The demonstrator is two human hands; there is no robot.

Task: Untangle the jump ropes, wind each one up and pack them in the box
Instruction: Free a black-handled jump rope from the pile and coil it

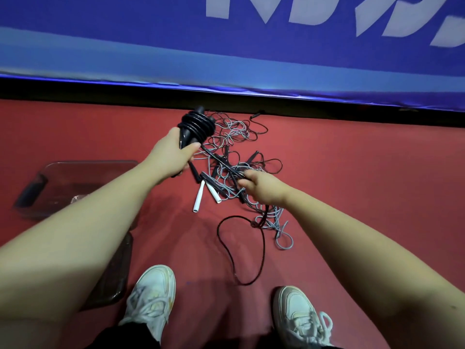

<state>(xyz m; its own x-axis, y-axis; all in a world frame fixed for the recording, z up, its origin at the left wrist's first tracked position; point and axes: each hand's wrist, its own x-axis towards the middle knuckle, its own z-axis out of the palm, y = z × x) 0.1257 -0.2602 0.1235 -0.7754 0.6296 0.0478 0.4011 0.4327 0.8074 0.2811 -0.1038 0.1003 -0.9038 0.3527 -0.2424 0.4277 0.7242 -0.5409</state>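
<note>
Left hand (171, 157) grips coil (198, 125); right (261, 187) (seemingly) rope (218, 159).

A matte red floor (352, 172) runs up to a black base strip (100, 91) beneath a glossy blue banner (151, 46) bearing large pale letters (312, 11).

Even, fairly bright light from above falls on the matte red sports floor (352, 177). It leaves soft, blurry-edged shadows beneath the bare forearms (83, 235) and between the white laced trainers (151, 298), a black band of deep shade under the blue fabric banner with pale lettering (151, 46), and small glints on the wound turns of the glossy black jump rope (198, 125). The centre is sharp, while the wide lens bows the banner's lower edge, swells the forearms at the bottom corners and softens detail there.
</note>
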